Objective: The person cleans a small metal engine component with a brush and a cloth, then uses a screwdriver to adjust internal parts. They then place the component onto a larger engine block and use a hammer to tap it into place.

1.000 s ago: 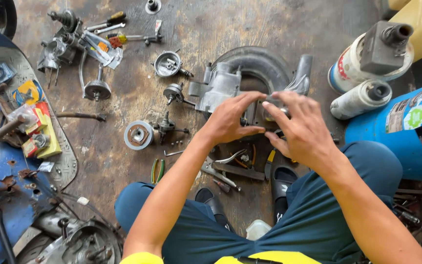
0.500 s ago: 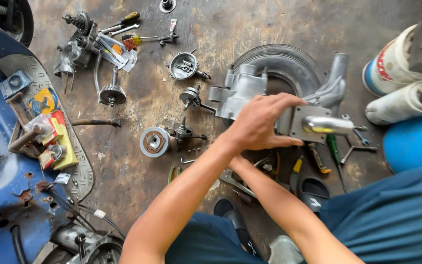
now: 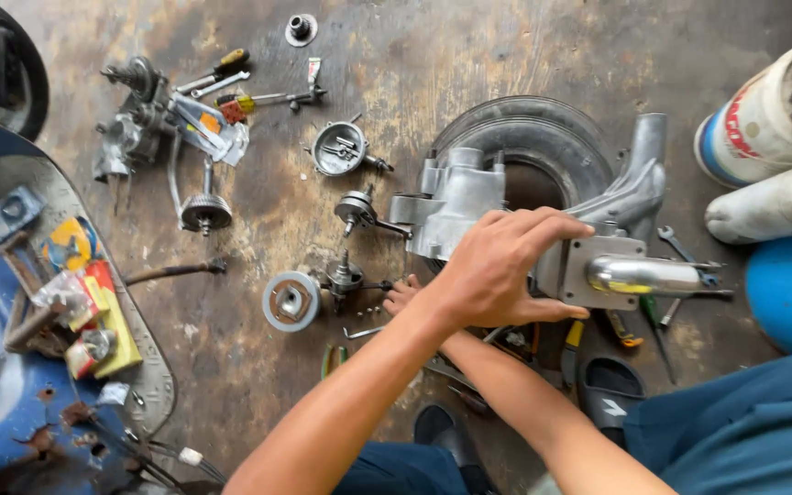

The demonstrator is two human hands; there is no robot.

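The left hand (image 3: 497,270) grips with curled fingers the grey cast-metal engine casing (image 3: 469,197) lying on the stained concrete floor (image 3: 469,64), while the right hand (image 3: 402,295) (mostly hidden beneath the left forearm, grip unreadable) reaches just left of that casing.

The left hand (image 3: 497,270) rests on the engine casing (image 3: 469,197), fingers (image 3: 556,225) spread over its right end. Right of the fingers lies a metal cylinder (image 3: 643,273); left of them, a crankshaft (image 3: 359,211) and a pulley (image 3: 291,301) on the floor (image 3: 396,64). The right hand (image 3: 402,295) reaches beneath the left wrist.
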